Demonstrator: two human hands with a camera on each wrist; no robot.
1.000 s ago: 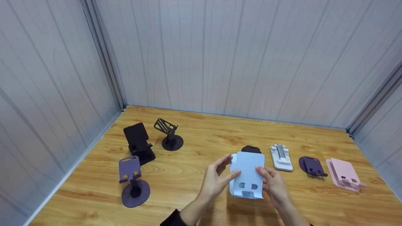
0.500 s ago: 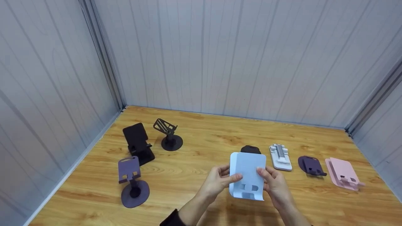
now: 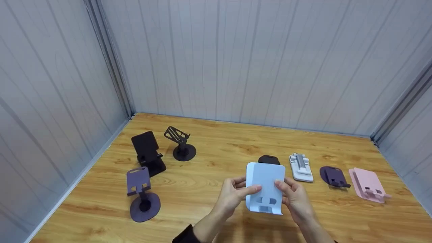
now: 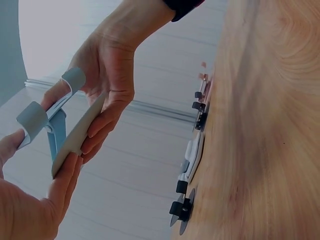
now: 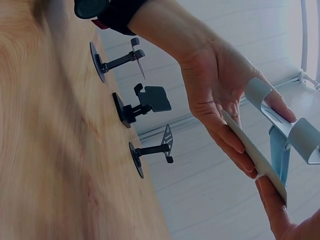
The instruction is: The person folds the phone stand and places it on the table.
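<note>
Pinching the light-blue phone stand (image 3: 268,190) at lower centre with my left hand (image 3: 233,197) and right hand (image 3: 297,201), I should grip evenly, clear of its support arm (image 4: 58,130).

Room to pass lies between the slotted black phone stand (image 3: 182,147), left, and the light-blue phone stand (image 3: 266,173); rightward, a white phone stand (image 3: 301,168) obstructs.
</note>
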